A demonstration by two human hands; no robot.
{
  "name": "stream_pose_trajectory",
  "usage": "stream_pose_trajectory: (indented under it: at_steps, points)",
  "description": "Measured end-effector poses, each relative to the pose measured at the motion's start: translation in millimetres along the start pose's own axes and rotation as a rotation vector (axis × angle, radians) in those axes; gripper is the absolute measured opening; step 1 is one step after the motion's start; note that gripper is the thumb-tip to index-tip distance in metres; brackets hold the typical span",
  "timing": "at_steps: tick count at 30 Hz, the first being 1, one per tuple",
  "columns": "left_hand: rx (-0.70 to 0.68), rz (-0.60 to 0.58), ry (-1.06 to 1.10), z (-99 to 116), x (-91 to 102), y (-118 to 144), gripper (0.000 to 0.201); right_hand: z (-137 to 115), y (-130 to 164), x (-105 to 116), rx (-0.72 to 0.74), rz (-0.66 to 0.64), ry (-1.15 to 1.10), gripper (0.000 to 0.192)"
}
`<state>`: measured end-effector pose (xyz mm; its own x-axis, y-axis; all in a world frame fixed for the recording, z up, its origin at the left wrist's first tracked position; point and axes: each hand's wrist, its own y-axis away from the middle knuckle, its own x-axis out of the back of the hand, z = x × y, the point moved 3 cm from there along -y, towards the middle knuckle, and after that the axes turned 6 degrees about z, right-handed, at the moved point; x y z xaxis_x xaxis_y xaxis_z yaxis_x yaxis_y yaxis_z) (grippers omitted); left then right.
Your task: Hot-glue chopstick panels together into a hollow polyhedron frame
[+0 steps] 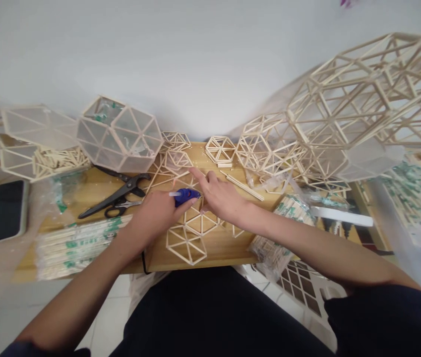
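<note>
My left hand (157, 214) is closed round a blue hot glue gun (187, 197), with a clear glue stick poking out of its back end toward the left. The gun's tip points right, close to my right hand (219, 196). That hand lies low over the sticks, index finger stretched out and thumb apart from it; whether it pins a stick down is hidden. Below both hands, a flat frame of wooden sticks (187, 243), made of joined hexagons with spokes, lies on the wooden table (228, 250). Part of it is covered by my hands.
Black scissors (115, 196) and packed sticks (78, 245) lie left, beside a phone (5, 210). A covered polyhedron (121, 134) stands behind. Tall stick lattices (362, 99) rise at right, near a white power strip (342, 216) and another stick pack (286, 223).
</note>
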<state>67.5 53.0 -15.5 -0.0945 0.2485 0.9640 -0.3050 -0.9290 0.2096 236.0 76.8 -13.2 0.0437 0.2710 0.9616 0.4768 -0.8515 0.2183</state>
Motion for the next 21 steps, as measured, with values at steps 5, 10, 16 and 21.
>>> stream_pose_trajectory:
  at_steps: [5, 10, 16, 21]
  points:
    - [0.004, 0.002, 0.025, 3.1, -0.9, -0.3, 0.060, 0.0, 1.1, -0.9, -0.002, 0.004, 0.001, 0.115]
    - [-0.018, 0.005, 0.056, 4.7, -4.3, -1.1, 0.061, -1.7, 1.3, 1.6, 0.001, -0.002, 0.023, 0.115]
    - [-0.027, 0.031, 0.074, 5.3, -9.3, -3.2, 0.061, -3.3, 2.1, 5.2, -0.007, -0.037, 0.015, 0.116]
    - [-0.001, 0.033, 0.084, -1.7, -4.2, 3.4, 0.054, -2.4, 2.2, 3.8, -0.007, -0.022, 0.014, 0.116]
